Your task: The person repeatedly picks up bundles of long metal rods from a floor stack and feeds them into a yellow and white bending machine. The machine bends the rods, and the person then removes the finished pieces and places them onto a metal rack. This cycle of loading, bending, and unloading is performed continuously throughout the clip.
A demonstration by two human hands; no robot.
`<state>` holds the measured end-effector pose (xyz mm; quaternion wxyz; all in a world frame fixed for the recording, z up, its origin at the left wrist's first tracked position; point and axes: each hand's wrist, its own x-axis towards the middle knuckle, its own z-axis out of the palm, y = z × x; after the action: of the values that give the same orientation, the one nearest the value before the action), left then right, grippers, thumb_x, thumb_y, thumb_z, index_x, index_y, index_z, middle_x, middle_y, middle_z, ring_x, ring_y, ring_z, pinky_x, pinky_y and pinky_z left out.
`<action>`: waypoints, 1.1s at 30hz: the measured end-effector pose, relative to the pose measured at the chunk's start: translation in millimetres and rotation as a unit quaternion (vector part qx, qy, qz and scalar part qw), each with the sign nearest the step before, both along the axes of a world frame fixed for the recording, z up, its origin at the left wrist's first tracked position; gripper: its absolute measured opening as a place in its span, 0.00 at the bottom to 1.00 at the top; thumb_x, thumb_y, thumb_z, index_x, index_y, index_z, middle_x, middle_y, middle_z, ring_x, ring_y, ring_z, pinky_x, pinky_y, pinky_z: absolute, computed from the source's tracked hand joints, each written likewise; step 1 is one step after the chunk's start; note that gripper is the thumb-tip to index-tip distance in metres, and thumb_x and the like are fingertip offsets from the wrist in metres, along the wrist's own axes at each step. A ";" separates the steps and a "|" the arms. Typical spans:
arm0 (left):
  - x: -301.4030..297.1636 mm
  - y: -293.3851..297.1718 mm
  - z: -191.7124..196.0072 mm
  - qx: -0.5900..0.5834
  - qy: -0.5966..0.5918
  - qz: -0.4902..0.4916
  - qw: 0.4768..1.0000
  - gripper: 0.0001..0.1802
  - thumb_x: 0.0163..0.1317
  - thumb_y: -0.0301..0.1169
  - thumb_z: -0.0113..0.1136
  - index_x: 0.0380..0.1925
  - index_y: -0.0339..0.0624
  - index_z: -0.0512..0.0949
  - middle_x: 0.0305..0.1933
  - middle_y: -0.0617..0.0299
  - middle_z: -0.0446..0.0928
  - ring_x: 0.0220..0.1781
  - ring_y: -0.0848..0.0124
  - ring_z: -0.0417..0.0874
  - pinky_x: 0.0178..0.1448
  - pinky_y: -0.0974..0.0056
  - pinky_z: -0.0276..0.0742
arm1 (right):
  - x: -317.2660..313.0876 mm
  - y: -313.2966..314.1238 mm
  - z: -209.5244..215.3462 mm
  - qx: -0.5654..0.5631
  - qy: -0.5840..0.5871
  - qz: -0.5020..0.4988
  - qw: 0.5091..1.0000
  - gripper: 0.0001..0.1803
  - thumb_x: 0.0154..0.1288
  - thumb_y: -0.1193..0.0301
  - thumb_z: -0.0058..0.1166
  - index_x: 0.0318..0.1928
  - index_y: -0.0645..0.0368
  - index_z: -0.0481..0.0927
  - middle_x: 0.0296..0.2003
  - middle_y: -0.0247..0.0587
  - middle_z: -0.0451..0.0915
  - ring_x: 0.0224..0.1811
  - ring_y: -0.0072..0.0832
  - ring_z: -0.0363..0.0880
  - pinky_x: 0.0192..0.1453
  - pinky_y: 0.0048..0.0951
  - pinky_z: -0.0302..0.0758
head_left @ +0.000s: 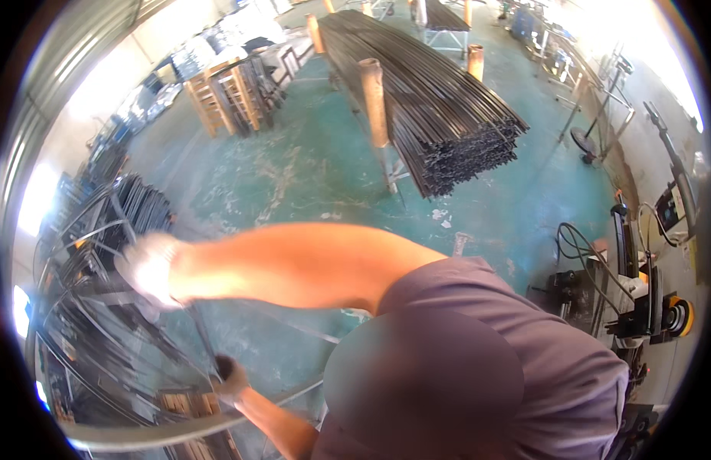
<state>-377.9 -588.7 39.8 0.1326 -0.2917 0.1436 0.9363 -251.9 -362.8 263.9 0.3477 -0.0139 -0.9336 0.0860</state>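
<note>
My right arm (294, 264) stretches across to the left, ending in my right hand (152, 268) in a pale glove. Motion smears its fingers, so their grip is unclear. That hand is beside a rack of bent and straight dark metal pieces (144, 203). Lower down, my left hand (233, 381), in a glove with a dark palm or fingers, is closed around a thin dark metal bar (201, 331). The bar slants up from it toward the right hand; whether the right hand touches it cannot be made out.
A curved grey rail (171, 433) crosses the lower left. Ahead, a large stack of long dark metal tubes (447, 107) lies between brown posts (374, 103). Wooden pallets (225, 96) stand farther left. Machinery with cables (639, 291) lines the right wall. The floor (271, 169) is green and scuffed.
</note>
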 end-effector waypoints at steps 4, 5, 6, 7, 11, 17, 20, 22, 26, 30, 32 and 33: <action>22.6 -16.5 -42.9 -0.086 0.148 -0.051 0.984 0.18 0.69 0.34 0.55 0.52 0.31 0.74 0.48 0.47 0.76 0.49 0.56 0.78 0.58 0.52 0.78 | 70.1 38.9 -78.4 -0.126 0.024 0.065 0.990 0.39 0.53 0.55 0.69 0.61 0.63 0.72 0.52 0.54 0.78 0.59 0.48 0.74 0.64 0.44 0.72; 36.3 -2.4 -42.1 -0.114 0.130 -0.083 0.981 0.16 0.69 0.36 0.56 0.45 0.32 0.75 0.45 0.50 0.76 0.44 0.58 0.78 0.53 0.55 0.80 | 86.7 82.5 -125.2 -0.079 0.143 0.066 0.984 0.34 0.57 0.58 0.66 0.61 0.61 0.74 0.53 0.55 0.78 0.58 0.49 0.76 0.63 0.44 0.74; 45.9 6.0 -48.9 -0.154 0.111 -0.099 0.977 0.15 0.69 0.36 0.56 0.43 0.33 0.74 0.43 0.51 0.76 0.43 0.60 0.78 0.51 0.55 0.80 | 117.0 113.5 -135.4 -0.131 -0.015 -0.103 0.986 0.29 0.59 0.59 0.64 0.58 0.59 0.76 0.51 0.54 0.80 0.54 0.48 0.79 0.60 0.44 0.76; 53.9 22.9 -57.4 -0.189 0.095 -0.121 0.970 0.14 0.69 0.36 0.56 0.40 0.34 0.74 0.41 0.52 0.75 0.41 0.61 0.78 0.49 0.56 0.80 | 156.4 151.7 -141.7 -0.160 -0.089 -0.220 0.958 0.27 0.62 0.59 0.60 0.59 0.59 0.75 0.49 0.53 0.80 0.53 0.45 0.79 0.59 0.42 0.75; 117.3 107.6 -77.6 -0.263 0.130 -0.309 0.905 0.11 0.68 0.34 0.54 0.33 0.37 0.72 0.32 0.57 0.73 0.36 0.65 0.77 0.42 0.61 0.78 | 326.5 319.4 -200.3 -0.143 -0.050 -0.612 0.776 0.25 0.52 0.60 0.65 0.48 0.62 0.77 0.46 0.54 0.80 0.50 0.47 0.80 0.54 0.42 0.78; 196.7 245.7 -139.6 -0.173 0.244 -0.539 0.787 0.09 0.68 0.32 0.54 0.36 0.36 0.72 0.33 0.56 0.74 0.33 0.63 0.77 0.41 0.58 0.76 | 497.9 457.1 -230.7 -0.242 -0.170 -0.771 0.564 0.51 0.48 0.36 0.66 0.60 0.64 0.70 0.58 0.53 0.74 0.64 0.44 0.71 0.65 0.42 0.70; 267.5 311.8 -74.5 -0.215 0.207 -0.596 0.746 0.09 0.68 0.31 0.54 0.41 0.36 0.72 0.34 0.55 0.75 0.33 0.61 0.77 0.41 0.55 0.75 | 497.2 472.3 -243.2 -0.289 -0.250 -0.781 0.494 0.57 0.47 0.30 0.61 0.61 0.67 0.68 0.59 0.52 0.73 0.65 0.42 0.70 0.66 0.41 0.68; 301.1 362.5 -36.8 -0.257 0.190 -0.586 0.744 0.10 0.67 0.30 0.54 0.44 0.37 0.72 0.34 0.55 0.76 0.34 0.60 0.77 0.41 0.54 0.75 | 501.8 476.0 -243.6 -0.328 -0.259 -0.742 0.525 0.54 0.49 0.30 0.60 0.59 0.67 0.71 0.58 0.53 0.76 0.63 0.43 0.73 0.65 0.37 0.70; 329.7 421.5 -26.7 -0.288 0.231 -0.595 0.714 0.12 0.67 0.29 0.54 0.48 0.37 0.71 0.35 0.53 0.77 0.34 0.61 0.78 0.42 0.55 0.76 | 513.9 477.0 -247.9 -0.419 -0.228 -0.674 0.564 0.45 0.53 0.37 0.63 0.54 0.68 0.75 0.51 0.55 0.82 0.55 0.44 0.82 0.58 0.38 0.78; 354.7 468.6 -14.8 -0.292 0.261 -0.632 0.669 0.10 0.68 0.29 0.54 0.45 0.39 0.71 0.33 0.55 0.76 0.33 0.61 0.78 0.40 0.55 0.77 | 520.5 493.9 -231.9 -0.402 -0.315 -0.606 0.610 0.22 0.59 0.55 0.61 0.47 0.57 0.86 0.50 0.48 0.84 0.55 0.42 0.82 0.57 0.39 0.79; 370.0 489.8 -0.3 -0.253 0.270 -0.651 0.663 0.10 0.67 0.29 0.54 0.46 0.38 0.71 0.34 0.54 0.77 0.33 0.60 0.78 0.41 0.54 0.77 | 519.9 504.0 -224.2 -0.369 -0.355 -0.584 0.630 0.16 0.60 0.61 0.59 0.45 0.55 0.88 0.49 0.47 0.84 0.55 0.42 0.83 0.55 0.40 0.80; 376.9 501.8 6.2 -0.230 0.275 -0.662 0.658 0.11 0.67 0.29 0.55 0.46 0.38 0.71 0.35 0.54 0.77 0.33 0.60 0.79 0.41 0.54 0.77 | 522.8 510.8 -230.9 -0.355 -0.351 -0.598 0.627 0.18 0.56 0.60 0.61 0.41 0.60 0.87 0.43 0.51 0.85 0.49 0.44 0.84 0.52 0.40 0.80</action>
<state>-1.0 -86.9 46.1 0.6009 0.1303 0.5390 0.5757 270.9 148.0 33.1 -0.0632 -0.7202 -0.6689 0.1729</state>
